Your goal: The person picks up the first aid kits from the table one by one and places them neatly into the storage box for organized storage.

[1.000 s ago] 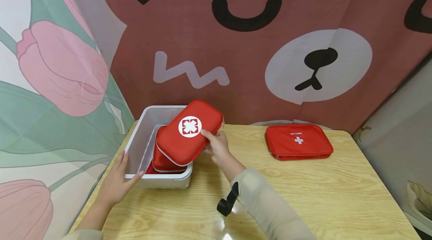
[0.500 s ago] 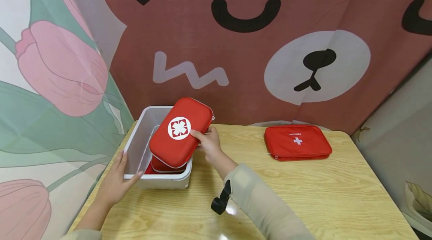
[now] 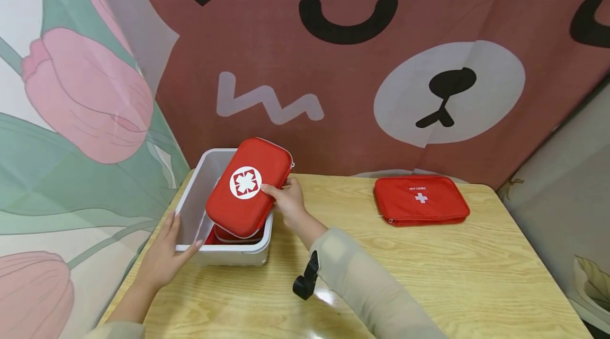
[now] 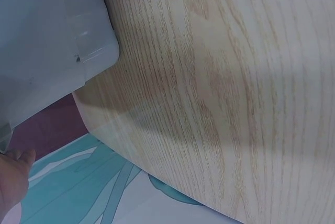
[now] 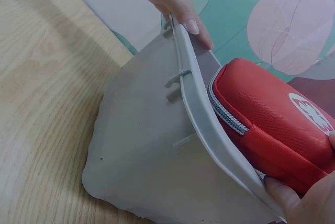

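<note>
My right hand pinches a red hard-shell first-aid case by its right side, thumb on top beside the white cross emblem. The zipped case is tilted over the light grey plastic bin, overlapping its right rim. Beneath it, another red case shows partly inside the bin; the raised case hides the rest. My left hand holds the bin's near left corner, its thumb across the front rim and its fingers along the left side. In the right wrist view, the raised case's silver zipper sits close to the rim.
A flat red first-aid pouch lies toward the back right of the wooden table. Cloth with a bear print hangs behind the table, and tulip-print cloth hangs at the left.
The raised first-aid case has moved left over the bin with my right hand, covering more of the case beneath. My left hand stays at the bin's corner.
</note>
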`<state>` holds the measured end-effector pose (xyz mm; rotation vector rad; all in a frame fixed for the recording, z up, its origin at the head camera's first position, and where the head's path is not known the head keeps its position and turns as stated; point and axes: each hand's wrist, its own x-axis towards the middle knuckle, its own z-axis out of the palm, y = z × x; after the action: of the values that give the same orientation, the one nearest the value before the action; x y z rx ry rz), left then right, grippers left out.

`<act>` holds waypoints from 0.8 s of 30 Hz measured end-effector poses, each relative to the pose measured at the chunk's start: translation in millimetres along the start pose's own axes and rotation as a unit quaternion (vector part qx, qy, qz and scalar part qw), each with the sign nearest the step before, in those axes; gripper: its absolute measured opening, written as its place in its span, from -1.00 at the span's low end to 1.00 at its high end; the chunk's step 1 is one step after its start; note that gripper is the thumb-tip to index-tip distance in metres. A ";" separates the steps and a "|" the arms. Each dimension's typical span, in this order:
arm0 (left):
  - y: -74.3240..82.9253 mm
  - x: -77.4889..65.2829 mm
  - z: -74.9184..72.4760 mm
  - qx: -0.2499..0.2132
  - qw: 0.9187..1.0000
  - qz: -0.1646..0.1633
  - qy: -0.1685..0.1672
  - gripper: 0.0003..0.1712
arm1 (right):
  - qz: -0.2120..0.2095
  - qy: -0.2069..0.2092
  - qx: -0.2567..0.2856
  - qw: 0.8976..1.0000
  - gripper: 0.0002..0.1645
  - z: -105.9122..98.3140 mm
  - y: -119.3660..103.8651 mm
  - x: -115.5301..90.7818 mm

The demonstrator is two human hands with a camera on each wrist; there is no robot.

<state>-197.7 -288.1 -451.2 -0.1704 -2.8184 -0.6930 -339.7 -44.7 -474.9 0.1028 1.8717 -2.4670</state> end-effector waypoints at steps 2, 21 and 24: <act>0.6 0.2 -0.7 0.000 1.000 -0.001 0.000 -0.04 | -0.005 0.001 -0.005 1.000 -0.42 3.9 -6.2 -4.2; 1.0 0.7 -2.2 0.003 1.000 -0.003 -0.005 -0.04 | 0.037 -0.004 -0.061 0.997 -0.54 36.3 -65.3 -54.1; 1.9 1.0 -2.9 0.005 1.000 -0.004 -0.006 -0.04 | 0.039 -0.008 -0.073 0.997 -0.51 39.0 -62.9 -53.5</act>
<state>-197.7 -287.7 -447.7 -0.1616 -2.8349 -0.6825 -292.1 -65.5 -399.8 0.1490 1.9942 -2.2657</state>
